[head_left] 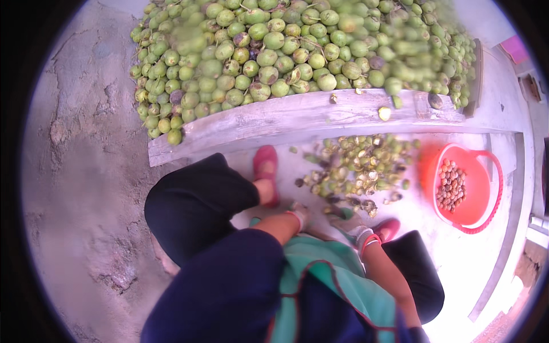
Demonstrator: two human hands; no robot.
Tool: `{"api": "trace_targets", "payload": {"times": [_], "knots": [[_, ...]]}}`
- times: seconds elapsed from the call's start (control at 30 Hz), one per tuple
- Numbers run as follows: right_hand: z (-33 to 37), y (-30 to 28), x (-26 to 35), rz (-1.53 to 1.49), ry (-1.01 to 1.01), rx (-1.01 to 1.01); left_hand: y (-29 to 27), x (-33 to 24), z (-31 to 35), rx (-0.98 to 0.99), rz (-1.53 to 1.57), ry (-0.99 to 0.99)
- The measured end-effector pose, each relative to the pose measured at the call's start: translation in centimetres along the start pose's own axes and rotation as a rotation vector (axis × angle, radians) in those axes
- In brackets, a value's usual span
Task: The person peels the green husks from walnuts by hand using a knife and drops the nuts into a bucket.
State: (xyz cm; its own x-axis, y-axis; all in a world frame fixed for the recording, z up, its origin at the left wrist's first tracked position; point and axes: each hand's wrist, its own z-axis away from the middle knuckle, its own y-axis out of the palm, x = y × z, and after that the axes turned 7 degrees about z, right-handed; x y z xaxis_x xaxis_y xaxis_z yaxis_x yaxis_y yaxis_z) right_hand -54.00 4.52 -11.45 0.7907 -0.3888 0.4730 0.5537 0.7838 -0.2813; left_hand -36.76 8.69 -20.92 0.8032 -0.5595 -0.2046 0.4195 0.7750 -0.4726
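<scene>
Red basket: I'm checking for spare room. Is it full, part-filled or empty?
Part-filled: brown nuts lie gathered toward the basket's left side in the picture, while bare red surface shows beside them.

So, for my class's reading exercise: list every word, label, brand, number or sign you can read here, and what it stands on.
None can be read.
Red plastic basket: no lettering visible.
Green apron with dark-red trim: no lettering visible.
Heaped green-husked nuts and wooden plank: no lettering visible.
Pink object at the upper right edge: too blurred to tell.
</scene>
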Motion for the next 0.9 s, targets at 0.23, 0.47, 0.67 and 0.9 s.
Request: {"api": "trace_targets", "payload": {"times": [0.23,0.47,0.67,0.9], "knots": [[-6.7,6.7,-3.5,-0.475,0.068,0.159,5.4,3.8,-4.1,0.031,0.392,0.030],[-12.2,11.3,-9.8,0.514,-0.884,-0.116,6.0,2.0,-2.1,-0.304,1.051,-0.317],[-6.7,7.0,-3.7,0.256,-0.665,-0.136,1.4,2.4,-2.2,-0.218,1.156,-0.391],[-13.3,14.0,-12.7,-0.118,-0.338,-0.197,13.4,2.1,-11.8,-0.108,1.506,-0.549]]}}
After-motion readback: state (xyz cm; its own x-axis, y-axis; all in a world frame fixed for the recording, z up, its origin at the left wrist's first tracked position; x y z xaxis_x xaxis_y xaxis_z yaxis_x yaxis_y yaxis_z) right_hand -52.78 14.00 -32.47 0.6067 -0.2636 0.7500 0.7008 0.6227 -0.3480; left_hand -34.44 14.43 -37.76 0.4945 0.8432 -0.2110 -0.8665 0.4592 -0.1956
